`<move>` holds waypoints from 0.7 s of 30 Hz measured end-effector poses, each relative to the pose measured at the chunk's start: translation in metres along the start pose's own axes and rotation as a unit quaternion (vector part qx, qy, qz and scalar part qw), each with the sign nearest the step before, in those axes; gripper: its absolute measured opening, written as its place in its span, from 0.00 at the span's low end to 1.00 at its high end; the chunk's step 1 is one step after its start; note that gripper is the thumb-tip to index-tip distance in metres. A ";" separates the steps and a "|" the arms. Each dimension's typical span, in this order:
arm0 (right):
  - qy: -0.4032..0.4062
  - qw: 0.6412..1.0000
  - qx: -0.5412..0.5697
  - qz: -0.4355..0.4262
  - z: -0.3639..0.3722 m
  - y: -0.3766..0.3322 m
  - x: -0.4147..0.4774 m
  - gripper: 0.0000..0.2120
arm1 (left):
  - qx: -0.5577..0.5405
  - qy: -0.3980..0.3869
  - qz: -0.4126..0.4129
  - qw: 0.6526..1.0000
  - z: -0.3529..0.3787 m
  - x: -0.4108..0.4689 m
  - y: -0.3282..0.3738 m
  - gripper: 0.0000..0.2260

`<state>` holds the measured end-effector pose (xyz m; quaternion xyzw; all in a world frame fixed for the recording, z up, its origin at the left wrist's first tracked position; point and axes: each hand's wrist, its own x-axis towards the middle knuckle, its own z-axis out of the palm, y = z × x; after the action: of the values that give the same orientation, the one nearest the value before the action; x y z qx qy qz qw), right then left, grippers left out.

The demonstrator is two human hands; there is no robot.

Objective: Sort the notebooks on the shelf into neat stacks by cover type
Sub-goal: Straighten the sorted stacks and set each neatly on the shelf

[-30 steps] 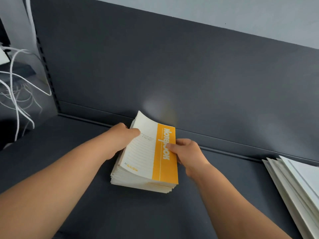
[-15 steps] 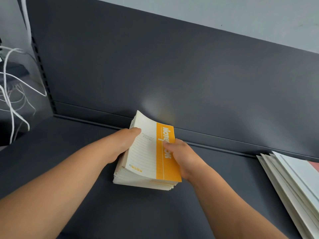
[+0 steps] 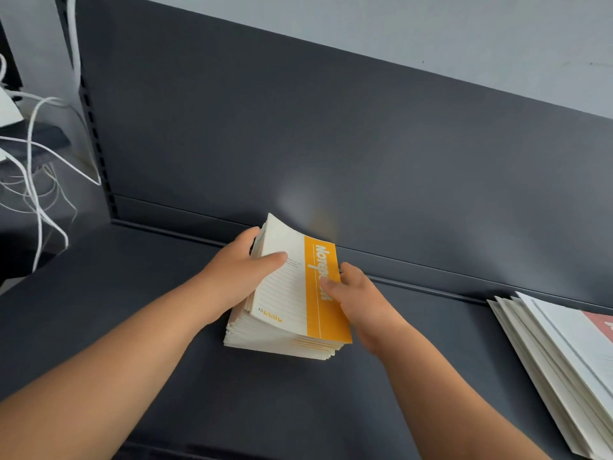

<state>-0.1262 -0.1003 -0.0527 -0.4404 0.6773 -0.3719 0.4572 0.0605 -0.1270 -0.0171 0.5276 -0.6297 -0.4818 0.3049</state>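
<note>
1 notebook stack (image 3: 282, 295) — long axis toward back panel (image 3: 365, 144).

The person's left grip (image 3: 232, 277) and right grip (image 3: 361, 303): bare hands on bare forearms, uncovered as far as can be seen.

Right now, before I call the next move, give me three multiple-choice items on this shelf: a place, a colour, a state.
1. Where on the shelf is the white pile? A) far left B) centre C) far right
2. What colour is the cover band on the centre stack? A) green B) orange C) blue
3. How do the left hand and right hand stand? A) both grip the centre stack B) one touches it C) both off it
Key: 1 C, it lies at the right edge; 2 B, the band is orange; 3 A, a thumb from each side presses the cover.
</note>
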 end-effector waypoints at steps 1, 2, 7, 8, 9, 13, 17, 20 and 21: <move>-0.001 1.000 -0.014 -0.017 0.000 0.002 -0.003 0.21 | 0.013 -0.013 0.018 1.000 -0.001 -0.007 0.000 0.23; -0.006 0.999 -0.025 -0.037 -0.001 0.002 -0.009 0.18 | 0.031 -0.025 0.031 0.999 -0.001 -0.011 -0.004 0.26; -0.087 0.989 -0.053 -0.111 -0.005 0.004 -0.030 0.21 | 0.188 -0.071 0.068 0.977 -0.001 -0.026 -0.011 0.43; -0.107 0.986 -0.070 -0.110 -0.006 0.004 -0.033 0.25 | 0.211 -0.080 0.073 0.971 0.000 -0.030 -0.008 0.43; -0.119 0.983 -0.095 -0.101 -0.007 0.004 -0.035 0.28 | 0.229 -0.084 0.077 0.967 0.001 -0.032 -0.006 0.43; -0.104 0.961 -0.246 -0.071 -0.002 0.006 -0.036 0.50 | 0.273 -0.082 0.080 0.955 0.001 -0.036 -0.004 0.43; -0.088 0.946 -0.304 -0.067 0.002 0.005 -0.035 0.56 | 0.278 -0.081 0.087 0.953 0.003 -0.038 -0.004 0.38; -0.077 0.943 -0.318 -0.068 0.005 0.005 -0.036 0.56 | 0.277 -0.078 0.093 0.953 0.004 -0.037 -0.004 0.38; -0.075 0.943 -0.317 -0.071 0.005 0.005 -0.036 0.55 | 0.275 -0.078 0.093 0.954 0.005 -0.037 -0.004 0.38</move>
<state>-0.1160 -0.0652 -0.0483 -0.6364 0.6907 -0.1354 0.3157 0.0675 -0.0898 -0.0177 0.4910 -0.8059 -0.2993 0.1408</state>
